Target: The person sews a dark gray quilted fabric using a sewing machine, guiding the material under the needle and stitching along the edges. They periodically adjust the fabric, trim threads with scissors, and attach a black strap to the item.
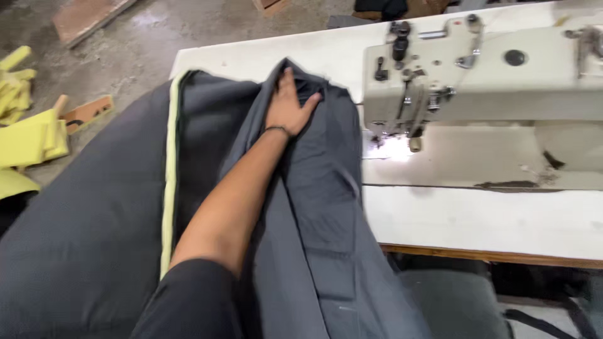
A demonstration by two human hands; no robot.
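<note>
Item: large grey fabric piece (314, 207) with a yellow piping edge (168, 188), draped over the left end of the white sewing table (477, 220) and hanging down toward my lap; the bulk of it lies left of the cream industrial sewing machine (490, 75), its nearest fold just beside the lit needle area (392, 147) but not under it, as far as I can see. My left hand (289, 103) rests flat on the top fold near the table's far edge, fingers spread, palm down, pressing or smoothing, not gripping; a dark band sits at the wrist, and my forearm lies along the crease between two layers. My right hand is out of view, so I cannot tell its state. Progress, as I judge it: the piping already runs along one long edge of the panel, so that seam looks done; the fabric is still bunched and folded, not flattened or fed to the presser foot, so positioning looks unfinished and any stitching at this spot not begun. Surroundings: yellow foam or fabric offcuts (25, 125) on the concrete floor (125, 44) at left, a wooden board (88, 19) at top left, a grey seat cushion (458, 301) below the table edge
</note>
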